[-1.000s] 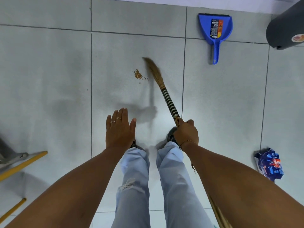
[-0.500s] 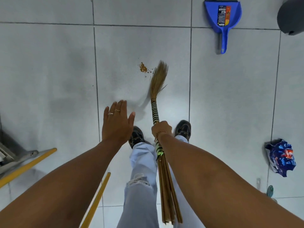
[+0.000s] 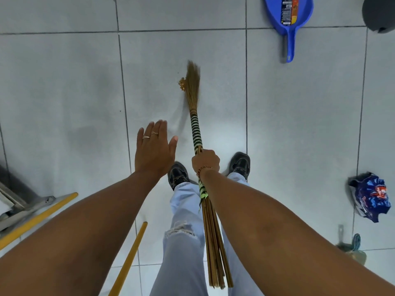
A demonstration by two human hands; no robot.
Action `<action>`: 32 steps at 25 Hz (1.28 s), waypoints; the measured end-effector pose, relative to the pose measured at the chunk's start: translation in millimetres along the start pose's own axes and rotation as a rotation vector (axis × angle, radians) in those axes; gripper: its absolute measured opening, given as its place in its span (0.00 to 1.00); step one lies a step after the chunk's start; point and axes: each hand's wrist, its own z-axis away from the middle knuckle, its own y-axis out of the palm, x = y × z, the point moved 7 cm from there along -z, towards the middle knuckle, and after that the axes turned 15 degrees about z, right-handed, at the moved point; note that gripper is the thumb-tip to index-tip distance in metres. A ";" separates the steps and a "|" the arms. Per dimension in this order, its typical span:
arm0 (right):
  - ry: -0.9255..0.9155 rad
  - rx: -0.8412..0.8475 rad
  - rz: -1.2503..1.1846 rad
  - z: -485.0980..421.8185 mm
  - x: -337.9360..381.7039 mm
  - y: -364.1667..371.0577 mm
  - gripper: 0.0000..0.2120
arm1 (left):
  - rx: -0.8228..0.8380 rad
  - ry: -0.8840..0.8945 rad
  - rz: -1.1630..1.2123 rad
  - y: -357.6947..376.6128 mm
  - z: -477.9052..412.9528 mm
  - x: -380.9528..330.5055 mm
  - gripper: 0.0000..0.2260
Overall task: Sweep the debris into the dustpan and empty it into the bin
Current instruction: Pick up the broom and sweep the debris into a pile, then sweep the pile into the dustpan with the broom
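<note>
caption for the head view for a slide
Right hand sweeps broom against debris; left hand open; dustpan waits ahead.

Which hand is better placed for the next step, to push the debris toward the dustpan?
The right hand. It grips the broom, whose bristles touch the debris. The dustpan lies farther ahead on the right. The left hand is open and holds nothing.

- Single head-worn view, looking steeply down from standing height onto the tiled floor.
- Faces forward past both forearms and the shoes.
- Wide-angle, grout lines bowing toward the edges.
- Dustpan cropped at the top edge.
- No second view, hence no shared area.
</note>
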 end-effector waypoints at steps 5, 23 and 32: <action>-0.002 -0.112 -0.101 22.2 -46.8 -45.6 0.18 | -0.013 -0.022 0.036 14.5 -5.9 -41.1 0.23; -0.112 -0.289 -0.044 -66.0 -145.0 -331.4 0.25 | -0.026 0.031 0.044 67.8 -90.0 -297.4 0.22; 0.092 -0.325 -0.068 -210.9 -162.0 -471.4 0.17 | 0.198 -0.115 0.266 120.3 -264.8 -401.1 0.25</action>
